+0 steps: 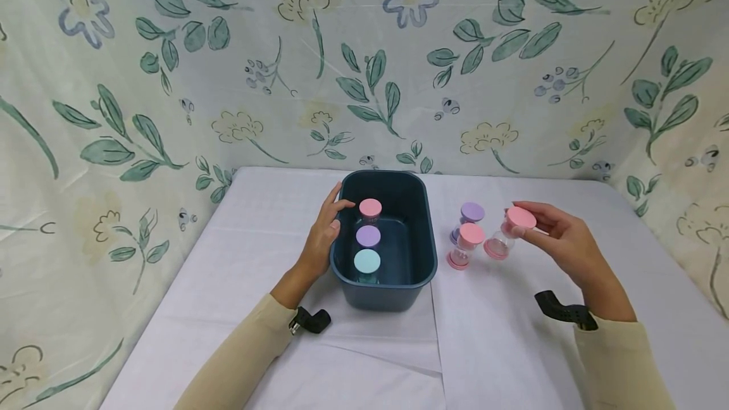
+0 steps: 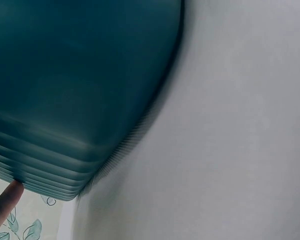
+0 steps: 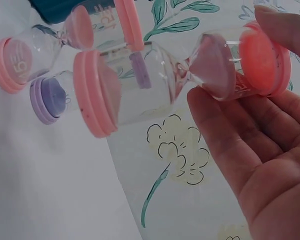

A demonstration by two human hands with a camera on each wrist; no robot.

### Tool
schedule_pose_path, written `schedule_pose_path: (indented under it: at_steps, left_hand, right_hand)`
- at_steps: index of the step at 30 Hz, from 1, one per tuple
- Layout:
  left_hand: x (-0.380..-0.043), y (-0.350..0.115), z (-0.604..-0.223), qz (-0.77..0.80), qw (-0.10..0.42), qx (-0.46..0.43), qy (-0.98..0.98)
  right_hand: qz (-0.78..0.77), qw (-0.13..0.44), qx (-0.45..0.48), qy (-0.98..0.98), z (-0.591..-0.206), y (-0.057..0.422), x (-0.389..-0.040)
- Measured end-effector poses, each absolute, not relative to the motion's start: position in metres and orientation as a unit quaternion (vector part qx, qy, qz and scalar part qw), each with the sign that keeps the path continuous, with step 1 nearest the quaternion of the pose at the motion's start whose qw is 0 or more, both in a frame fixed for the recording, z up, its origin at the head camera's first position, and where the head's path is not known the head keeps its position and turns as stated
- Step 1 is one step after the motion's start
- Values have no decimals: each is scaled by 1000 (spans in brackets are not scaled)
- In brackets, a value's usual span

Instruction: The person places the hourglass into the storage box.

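My right hand [image 1: 560,236] pinches a pink-capped sand timer [image 1: 520,217] by its upper cap, thumb on one side and fingers on the other. The timer leans, its lower cap toward the bin. Just left of it stand another pink sand timer [image 1: 470,235] and a purple sand timer [image 1: 472,212], partly hidden behind the pink one. My left hand [image 1: 319,239] rests at the left wall of a dark blue bin [image 1: 383,298], a finger reaching over the rim. Inside, along that wall, stand pink [image 1: 370,208], purple [image 1: 368,236] and light blue [image 1: 367,261] capped timers.
A white cloth [image 1: 501,347] covers the table, with a crease running in front of the bin. Behind and beside it hangs a flower-printed curtain [image 1: 376,112]. Dark straps [image 1: 564,312] circle both wrists.
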State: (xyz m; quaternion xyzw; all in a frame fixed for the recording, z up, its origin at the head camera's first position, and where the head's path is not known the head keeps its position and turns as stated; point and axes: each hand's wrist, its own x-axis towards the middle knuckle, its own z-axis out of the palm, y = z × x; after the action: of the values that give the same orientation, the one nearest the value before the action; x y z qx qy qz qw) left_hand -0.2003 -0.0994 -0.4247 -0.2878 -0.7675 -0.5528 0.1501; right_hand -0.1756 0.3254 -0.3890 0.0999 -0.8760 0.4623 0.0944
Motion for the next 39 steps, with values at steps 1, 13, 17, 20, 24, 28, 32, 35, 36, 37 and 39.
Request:
schedule_pose_path:
  at_steps: [1,13,17,20,24,28,32,35,36,37,39]
  left_hand:
    - [-200,-99,-425,-553,151,-288,-767]
    - [-204,-100,-429,-544,158,-289,-772]
    - [-203,-100,-428,-541,158,-289,-774]
    - [-200,-100,-423,-543,156,-290,-773]
    - [-199,-99,-421,-545,155,-291,-771]
    - [-199,-99,-421,-545,157,-292,-770]
    - [-200,-99,-422,-550,155,-293,-767]
    - [-200,-99,-422,-550,154,-294,-766]
    - [-200,-99,-422,-548,154,-294,-768]
    - [-200,-99,-422,-547,155,-294,-768]
    - [-199,-99,-421,-546,156,-295,-768]
  right_hand:
    - [462,97,101,-876,-388,325,-176]
    - [469,122,108,-868,-383,325,-174]
    - [477,131,117,-861,-381,324,-172]
    - [484,137,129,-855,-378,323,-171]
    - [492,143,142,-847,-376,322,-171]
    - [496,148,146,-843,-375,321,-170]
    - [496,154,143,-842,-375,320,-169]
    - [494,161,144,-842,-374,320,-168]
    - [495,163,145,-841,-374,319,-168]
    - [495,164,146,-841,-374,319,-167]
    - [496,166,150,-839,-373,318,-167]
